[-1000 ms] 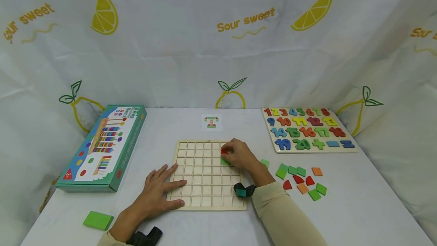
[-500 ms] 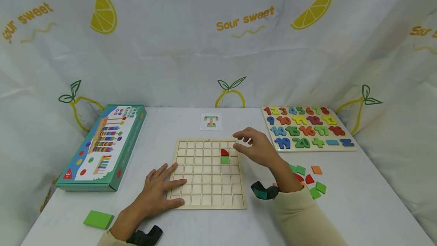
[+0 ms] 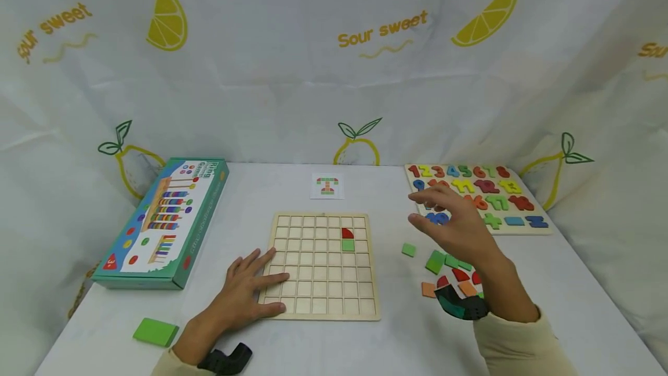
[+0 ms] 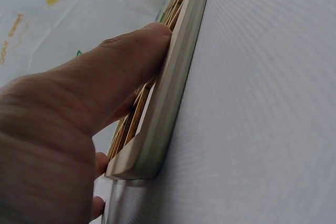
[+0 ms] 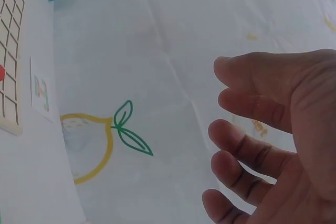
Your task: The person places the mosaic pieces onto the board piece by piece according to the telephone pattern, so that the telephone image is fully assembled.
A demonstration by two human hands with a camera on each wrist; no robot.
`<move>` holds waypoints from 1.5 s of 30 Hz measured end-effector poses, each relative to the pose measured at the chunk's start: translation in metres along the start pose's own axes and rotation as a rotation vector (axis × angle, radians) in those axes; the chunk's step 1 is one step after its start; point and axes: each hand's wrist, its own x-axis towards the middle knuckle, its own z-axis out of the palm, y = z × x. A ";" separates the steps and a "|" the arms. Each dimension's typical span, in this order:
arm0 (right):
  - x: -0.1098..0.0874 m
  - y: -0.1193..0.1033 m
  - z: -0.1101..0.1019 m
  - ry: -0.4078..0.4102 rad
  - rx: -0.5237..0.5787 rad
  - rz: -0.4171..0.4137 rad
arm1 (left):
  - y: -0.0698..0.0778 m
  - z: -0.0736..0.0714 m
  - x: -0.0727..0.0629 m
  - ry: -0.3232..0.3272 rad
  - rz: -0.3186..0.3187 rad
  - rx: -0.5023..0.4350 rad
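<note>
A wooden grid board lies flat on the white table. In its upper right cells sit a red quarter-round tile and, just below it, a green square tile. My left hand rests on the board's left edge with fingers spread; the thumb lies on the rim in the left wrist view. My right hand is raised with nothing in it, fingers relaxed and apart. Beneath it lie loose tiles: a green one, a red one and an orange one among several.
A small pattern card lies behind the board. A number puzzle board is at the back right, partly behind my right hand. A green toy box stands at the left, with a green block in front of it.
My right hand has let go of the red quarter-round tile in the board, lifted off and moved right over the loose tiles. My left hand has stayed on the board's edge.
</note>
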 end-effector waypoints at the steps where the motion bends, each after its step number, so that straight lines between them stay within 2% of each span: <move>1: -0.003 0.002 -0.003 0.007 -0.006 0.008 | 0.001 0.000 0.000 -0.002 -0.002 0.000; 9: -0.026 0.027 -0.016 0.021 -0.041 0.116 | 0.001 0.000 0.001 0.005 0.001 -0.006; 14: -0.041 0.053 -0.016 0.007 -0.042 0.162 | 0.001 0.000 0.000 0.003 -0.003 0.004; 18: -0.055 0.080 -0.016 -0.017 -0.059 0.242 | 0.002 0.000 0.000 -0.001 -0.008 0.007; 22: -0.068 0.108 -0.015 -0.064 -0.071 0.336 | 0.002 -0.001 0.001 -0.005 -0.009 0.007; 29: -0.082 0.143 -0.012 -0.225 -0.035 0.466 | 0.002 -0.002 0.000 0.000 0.000 0.000; 36: -0.091 0.159 -0.009 -0.323 -0.019 0.474 | 0.001 -0.001 0.000 0.011 0.009 0.000; 45: -0.091 0.163 -0.002 -0.281 -0.086 0.448 | 0.001 -0.001 0.000 0.002 0.000 0.001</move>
